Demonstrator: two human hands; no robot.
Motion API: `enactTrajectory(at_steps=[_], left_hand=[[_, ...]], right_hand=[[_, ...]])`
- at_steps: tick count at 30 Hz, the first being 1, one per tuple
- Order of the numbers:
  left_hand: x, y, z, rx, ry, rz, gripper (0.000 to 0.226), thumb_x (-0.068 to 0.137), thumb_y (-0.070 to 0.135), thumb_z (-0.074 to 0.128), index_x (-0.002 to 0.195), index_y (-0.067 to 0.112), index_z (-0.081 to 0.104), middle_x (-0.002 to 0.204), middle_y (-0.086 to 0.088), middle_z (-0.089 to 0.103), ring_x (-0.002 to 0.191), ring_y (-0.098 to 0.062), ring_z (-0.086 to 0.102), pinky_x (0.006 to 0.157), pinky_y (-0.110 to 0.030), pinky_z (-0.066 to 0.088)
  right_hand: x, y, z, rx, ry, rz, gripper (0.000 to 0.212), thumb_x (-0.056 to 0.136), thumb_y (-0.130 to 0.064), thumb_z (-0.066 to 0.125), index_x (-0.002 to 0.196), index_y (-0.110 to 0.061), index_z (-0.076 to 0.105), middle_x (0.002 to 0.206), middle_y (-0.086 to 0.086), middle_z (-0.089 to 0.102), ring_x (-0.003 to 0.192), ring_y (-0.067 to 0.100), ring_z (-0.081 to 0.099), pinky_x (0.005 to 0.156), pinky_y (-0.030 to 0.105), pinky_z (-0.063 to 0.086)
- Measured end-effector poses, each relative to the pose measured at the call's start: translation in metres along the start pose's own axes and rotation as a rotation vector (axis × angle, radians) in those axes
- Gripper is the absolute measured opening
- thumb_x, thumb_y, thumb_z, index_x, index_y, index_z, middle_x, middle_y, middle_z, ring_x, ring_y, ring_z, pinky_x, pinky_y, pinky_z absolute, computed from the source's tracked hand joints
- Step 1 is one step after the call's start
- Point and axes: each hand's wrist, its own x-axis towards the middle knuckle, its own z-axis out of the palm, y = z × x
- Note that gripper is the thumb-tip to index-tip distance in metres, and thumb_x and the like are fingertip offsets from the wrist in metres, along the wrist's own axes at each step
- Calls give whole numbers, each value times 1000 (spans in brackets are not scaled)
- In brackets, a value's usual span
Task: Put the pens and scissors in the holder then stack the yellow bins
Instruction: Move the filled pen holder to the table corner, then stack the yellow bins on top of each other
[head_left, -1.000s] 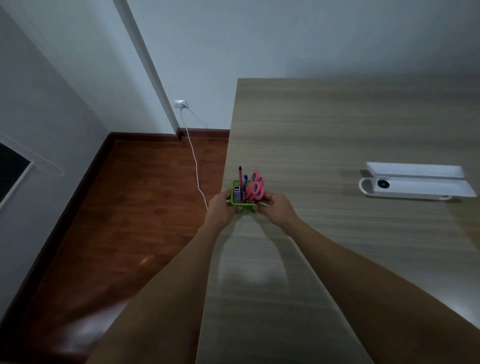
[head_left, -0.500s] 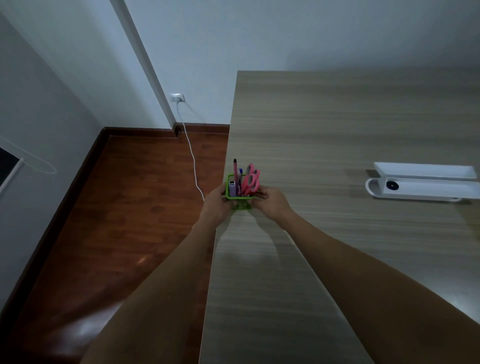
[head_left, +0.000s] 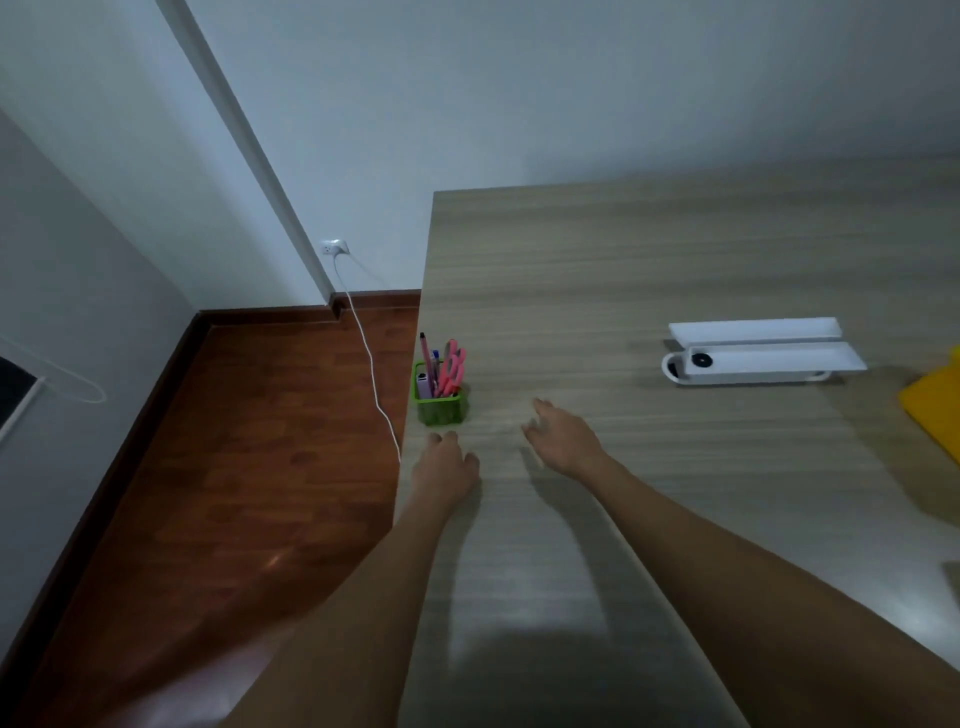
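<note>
A green holder (head_left: 440, 405) stands upright at the table's left edge. Pink scissors (head_left: 453, 370), a pink pen (head_left: 426, 353) and other pens stick up out of it. My left hand (head_left: 445, 465) hovers just in front of the holder, fingers loosely curled, holding nothing. To the right of the holder is my right hand (head_left: 563, 436), fingers spread and empty, apart from it. A yellow bin (head_left: 935, 410) shows only partly at the right edge of the frame.
The wooden table (head_left: 649, 270) drops off at its left edge right beside the holder, with red-brown floor below. A white tray-like device (head_left: 763, 356) lies at the right middle. A white cable (head_left: 371, 364) hangs from a wall socket.
Both hands have let go of the green holder and drawn back toward me. The holder now stands alone at the table edge. The view shifted, bringing the yellow bin in at the right.
</note>
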Motion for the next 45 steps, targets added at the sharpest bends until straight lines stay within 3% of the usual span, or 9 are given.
enactTrajectory(at_steps=[5, 8, 13, 23, 31, 39, 43, 45], left_hand=[[-31, 70, 12, 95, 86, 173, 48, 95, 32, 46, 136, 7, 44, 138, -16, 43, 127, -35, 47, 106, -46, 39], [-48, 105, 20, 150, 117, 247, 48, 96, 34, 45, 136, 7, 45, 139, -17, 44, 129, -35, 45, 107, -46, 37], [-75, 164, 44, 221, 129, 320, 52, 97, 38, 41, 140, 10, 40, 146, -17, 38, 136, -34, 37, 111, -47, 29], [-150, 285, 127, 199, 109, 267, 55, 97, 40, 41, 144, 13, 34, 154, -17, 22, 144, -35, 23, 116, -48, 20], [-202, 390, 203, 106, 99, 237, 56, 96, 41, 43, 145, 15, 33, 152, -15, 23, 140, -36, 29, 114, -49, 23], [-248, 471, 271, 113, 6, 330, 53, 97, 39, 41, 142, 13, 37, 146, -15, 32, 132, -37, 39, 109, -50, 30], [-259, 496, 304, 21, -151, 368, 39, 97, 35, 41, 119, 6, 57, 125, -18, 59, 115, -35, 57, 96, -44, 46], [-266, 506, 322, -11, -223, 373, 37, 97, 35, 43, 107, 6, 63, 116, -19, 66, 108, -34, 61, 91, -41, 48]], right_hand=[[-50, 41, -34, -206, 106, -4, 59, 100, -44, 34, 152, -18, 22, 162, 6, 18, 150, 26, 16, 118, 48, 21], [-80, 69, -58, -243, 138, 21, 60, 100, -45, 30, 153, -19, 19, 163, 5, 14, 151, 25, 9, 120, 49, 12], [-123, 124, -101, -226, 167, 77, 61, 100, -48, 25, 154, -21, 18, 164, 4, 12, 152, 26, 7, 120, 50, 10], [-190, 263, -175, -179, 152, 121, 63, 100, -51, 21, 155, -21, 12, 165, 3, 4, 152, 27, -1, 121, 50, 4], [-233, 364, -242, -203, 204, 86, 63, 100, -51, 24, 154, -19, 18, 164, 4, 9, 152, 28, 5, 120, 49, 9], [-287, 465, -287, -60, 258, 202, 61, 101, -45, 35, 152, -13, 24, 162, 9, 17, 150, 28, 17, 117, 54, 23], [-314, 507, -287, -6, 328, 322, 53, 100, -38, 40, 144, -9, 37, 154, 15, 32, 136, 38, 38, 107, 56, 36], [-325, 524, -283, -20, 361, 404, 53, 99, -36, 42, 143, -8, 37, 154, 16, 30, 132, 41, 41, 105, 55, 38]])
